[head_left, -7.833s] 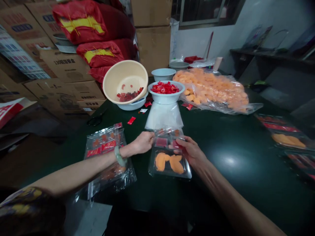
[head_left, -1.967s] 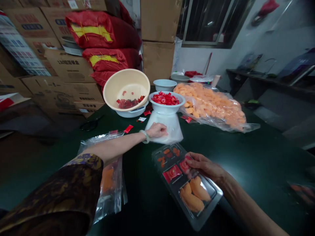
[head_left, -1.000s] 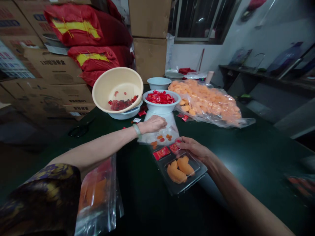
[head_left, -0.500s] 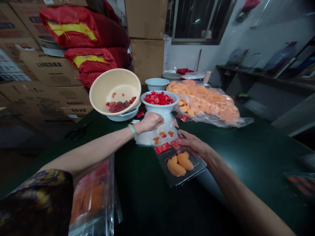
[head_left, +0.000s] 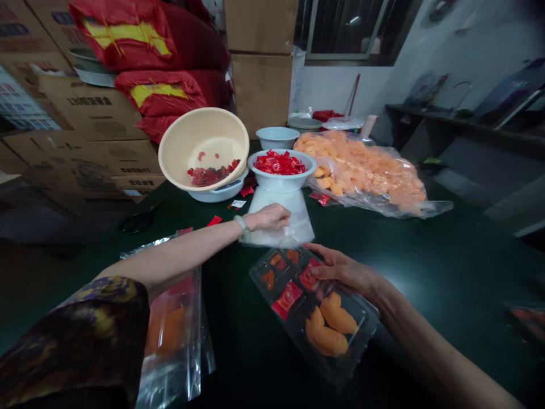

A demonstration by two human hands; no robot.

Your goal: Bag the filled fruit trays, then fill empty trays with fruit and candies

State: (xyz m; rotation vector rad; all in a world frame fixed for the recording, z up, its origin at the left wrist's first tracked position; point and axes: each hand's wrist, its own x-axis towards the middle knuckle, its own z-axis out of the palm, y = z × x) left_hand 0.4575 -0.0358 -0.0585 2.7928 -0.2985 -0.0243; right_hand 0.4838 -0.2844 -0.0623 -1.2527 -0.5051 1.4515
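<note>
My right hand (head_left: 347, 274) grips a clear plastic tray (head_left: 314, 311) by its right edge, holding it tilted over the dark green table (head_left: 426, 261). The tray holds two orange pieces (head_left: 330, 325), two red sachets (head_left: 298, 287) and small orange-red bits (head_left: 276, 267). My left hand (head_left: 269, 217), with a pale green bangle on the wrist, rests fingers-down on a stack of clear plastic bags (head_left: 283, 218) just beyond the tray, pinching at the top bag.
A white bowl of red sachets (head_left: 281, 168) stands behind the stack. A tilted cream basin (head_left: 203, 149) sits to its left, a big bag of orange pieces (head_left: 366, 170) to its right. Filled bags (head_left: 174, 335) lie at lower left. Scissors (head_left: 138, 218), cardboard boxes and red sacks are behind.
My right hand pulled the tray back toward me, out from the bag stack, and tilted it. My left hand stays on the stack of bags, moved slightly right.
</note>
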